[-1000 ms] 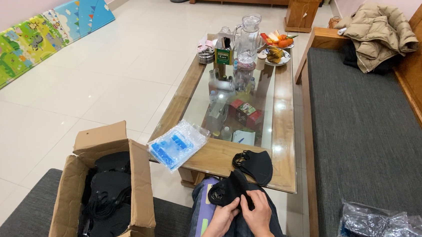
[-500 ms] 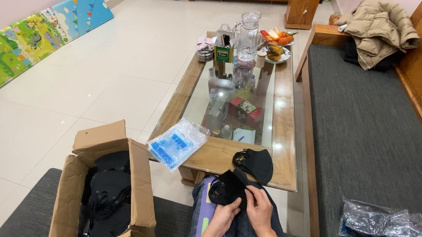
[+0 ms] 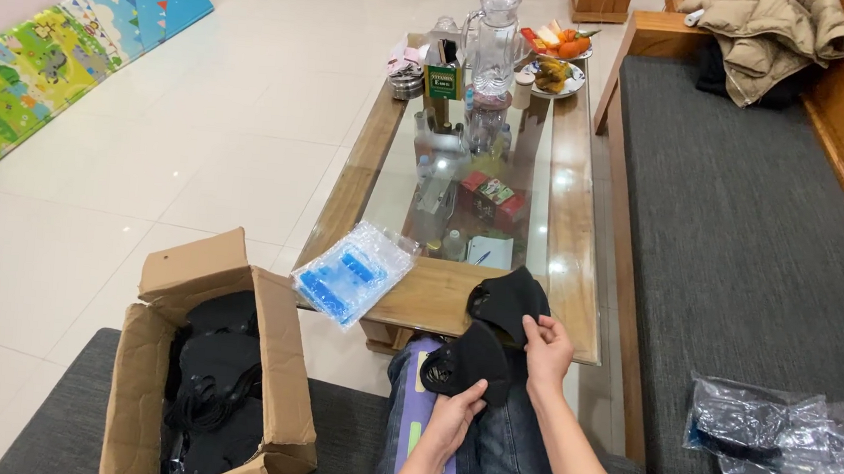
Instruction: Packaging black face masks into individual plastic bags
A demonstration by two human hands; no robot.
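Note:
I sit on a grey sofa with a black fabric mask (image 3: 470,359) held over my lap. My left hand (image 3: 455,417) grips its lower edge from below. My right hand (image 3: 547,349) pinches its upper right side. A second black mask (image 3: 509,300) lies just beyond, on the near end of the glass-topped coffee table (image 3: 568,228), touching the held one. An open cardboard box (image 3: 214,371) full of black items stands on the sofa to my left. A clear packet with blue contents (image 3: 354,273) lies on the table's near left corner.
Crumpled clear plastic bags (image 3: 786,451) lie on the sofa at my right. The table carries a glass jug (image 3: 496,42), a fruit plate (image 3: 556,62), jars and small boxes. A tan jacket (image 3: 769,34) sits on the far bench. A colourful play mat (image 3: 65,53) leans at left.
Both hands have kept hold of the black mask and shifted it only slightly; the head view has tilted a little.

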